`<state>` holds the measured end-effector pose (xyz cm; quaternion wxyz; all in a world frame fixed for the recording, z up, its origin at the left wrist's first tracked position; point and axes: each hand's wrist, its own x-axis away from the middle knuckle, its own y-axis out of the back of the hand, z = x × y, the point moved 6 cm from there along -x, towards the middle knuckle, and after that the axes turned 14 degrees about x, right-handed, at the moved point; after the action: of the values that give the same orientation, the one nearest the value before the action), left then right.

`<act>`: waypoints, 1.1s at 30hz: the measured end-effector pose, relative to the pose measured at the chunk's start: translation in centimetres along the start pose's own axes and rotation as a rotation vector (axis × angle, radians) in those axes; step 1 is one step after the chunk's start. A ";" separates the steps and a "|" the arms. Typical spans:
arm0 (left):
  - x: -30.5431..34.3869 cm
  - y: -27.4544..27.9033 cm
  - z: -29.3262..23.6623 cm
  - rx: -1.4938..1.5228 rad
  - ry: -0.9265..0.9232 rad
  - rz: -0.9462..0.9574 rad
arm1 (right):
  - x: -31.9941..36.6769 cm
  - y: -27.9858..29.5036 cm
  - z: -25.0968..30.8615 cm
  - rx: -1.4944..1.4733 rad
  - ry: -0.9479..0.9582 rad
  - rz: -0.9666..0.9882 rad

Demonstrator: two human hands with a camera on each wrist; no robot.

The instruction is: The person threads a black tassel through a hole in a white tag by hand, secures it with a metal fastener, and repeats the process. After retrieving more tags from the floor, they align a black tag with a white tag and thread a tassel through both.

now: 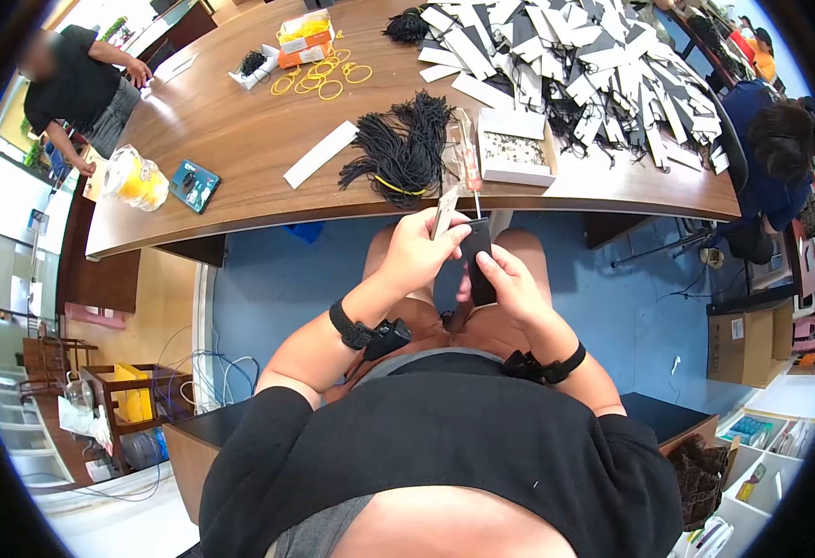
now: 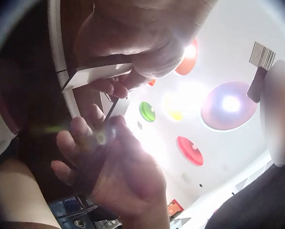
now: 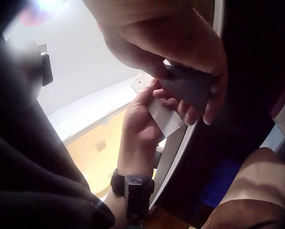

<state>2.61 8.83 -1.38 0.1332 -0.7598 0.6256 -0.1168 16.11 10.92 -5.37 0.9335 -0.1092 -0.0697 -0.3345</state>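
In front of the lap, just below the table edge, both hands work close together. My left hand (image 1: 412, 256) grips a pale flat strip (image 1: 445, 212), which also shows as a white card-like piece in the left wrist view. Between thumb and fingers, my right hand (image 1: 519, 288) holds a black flat card (image 1: 479, 260). The left fingertips come right at the black card's top edge. In the right wrist view, the dark card (image 3: 188, 86) overlaps the white piece (image 3: 166, 119) behind it. A screwdriver-like tool with a red handle (image 1: 472, 167) lies just beyond the hands.
A bundle of black cords (image 1: 398, 144) and a white box of small metal parts (image 1: 519, 153) lie near the table edge. A large pile of black and white tags (image 1: 566, 56) covers the back right. Yellow bands (image 1: 324, 79) and a clear jar (image 1: 135, 179) are further left.
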 end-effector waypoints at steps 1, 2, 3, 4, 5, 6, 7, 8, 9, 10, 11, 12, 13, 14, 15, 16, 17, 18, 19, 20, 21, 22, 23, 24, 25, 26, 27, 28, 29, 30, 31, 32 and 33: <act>0.0 0.1 0.2 0.010 0.000 -0.022 | -0.1 0.3 -0.4 0.024 0.006 -0.008; 0.0 0.1 0.4 0.020 -0.001 -0.044 | -0.3 0.5 -0.7 0.049 0.013 -0.016; 0.0 0.2 0.6 0.029 -0.003 -0.067 | -0.5 0.6 -0.9 0.061 0.020 -0.050; 0.0 0.1 0.6 -0.063 -0.046 -0.062 | -0.7 0.6 -1.1 0.072 0.025 -0.085; -0.2 0.1 0.5 -0.156 -0.091 -0.056 | -0.9 0.7 -1.2 0.085 0.032 -0.120; -0.4 0.1 0.5 -0.248 -0.135 -0.051 | -1.1 1.0 -1.5 0.088 0.033 -0.137; -0.7 0.3 0.7 -0.381 -0.180 -0.020 | -1.3 1.2 -1.8 0.091 0.033 -0.154; -0.8 0.3 0.9 -0.415 -0.185 -0.010 | -1.4 1.4 -1.9 0.095 0.034 -0.171; -0.7 0.2 0.8 -0.448 -0.190 0.001 | -1.4 1.5 -1.8 0.095 0.033 -0.203; -0.6 0.0 0.7 -0.480 -0.196 0.011 | -1.6 1.5 -1.7 0.112 0.058 -0.206; -0.5 -0.1 0.7 -0.396 -0.176 -0.004 | -1.7 1.5 -1.9 0.131 0.082 -0.209; -0.5 -0.2 0.7 -0.314 -0.158 -0.018 | -2.0 1.6 -2.0 0.149 0.108 -0.212; -0.5 -0.3 0.8 -0.233 -0.141 -0.029 | -2.3 2.0 -2.3 0.206 0.147 -0.231; -0.5 -0.4 0.9 -0.160 -0.132 -0.038 | -2.6 2.4 -2.8 0.262 0.184 -0.249; -0.4 -0.5 1.0 -0.087 -0.123 -0.049 | -2.7 2.4 -2.5 0.320 0.221 -0.266; -0.4 -0.5 1.1 -0.015 -0.115 -0.058 | -2.7 2.4 -2.5 0.263 0.208 -0.260; -0.4 -0.5 1.0 -0.012 -0.138 -0.056 | -2.7 2.3 -2.3 0.206 0.195 -0.254; -0.3 -0.5 1.0 -0.008 -0.161 -0.055 | -2.6 2.2 -2.1 0.149 0.181 -0.247; -0.3 -0.5 0.9 -0.004 -0.184 -0.054 | -2.4 2.1 -1.8 0.150 0.174 -0.239; -0.2 -0.5 1.0 -0.015 -0.194 -0.042 | -2.1 2.0 -1.6 0.151 0.167 -0.229; -0.2 -0.5 1.1 -0.026 -0.204 -0.031 | -2.0 1.9 -1.5 0.152 0.159 -0.218; -0.3 -0.6 1.1 -0.037 -0.217 -0.021 | -1.9 1.9 -1.4 0.147 0.152 -0.222; -0.3 -0.7 1.0 -0.043 -0.202 -0.027 | -1.8 1.9 -1.3 0.143 0.146 -0.226; -0.3 -0.8 0.9 -0.051 -0.186 -0.033 | -1.7 1.9 -1.3 0.136 0.139 -0.230; -0.3 -0.8 0.9 -0.059 -0.169 -0.039 | -1.7 2.0 -1.4 0.133 0.137 -0.231; -0.3 -0.9 0.9 -0.068 -0.180 -0.031 | -1.7 2.1 -1.5 0.131 0.134 -0.232; -0.4 -0.9 0.9 -0.078 -0.190 -0.022 | -1.7 2.1 -1.6 0.128 0.133 -0.232; -0.5 -0.9 1.0 -0.087 -0.201 -0.014 | -1.6 2.1 -1.5 0.138 0.131 -0.240; -0.5 -0.9 1.1 -0.054 -0.214 -0.009 | -1.5 2.1 -1.4 0.150 0.129 -0.248; -0.5 -0.9 1.2 -0.057 -0.210 -0.004 | -1.5 2.1 -1.3 0.160 0.126 -0.256; -0.5 -0.9 1.3 -0.060 -0.204 0.003 | -1.8 2.1 -1.7 0.168 0.148 -0.258; -0.8 -0.9 1.1 -0.064 -0.206 0.010 | -1.8 2.3 -1.5 0.222 0.155 -0.270; -0.7 -1.0 1.0 -0.058 -0.226 -0.005 | -1.7 2.4 -1.4 0.277 0.168 -0.274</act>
<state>3.75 9.74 -2.00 0.1807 -0.7732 0.6078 -0.0124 16.40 13.39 -7.40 0.8879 0.0587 -0.0512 -0.4535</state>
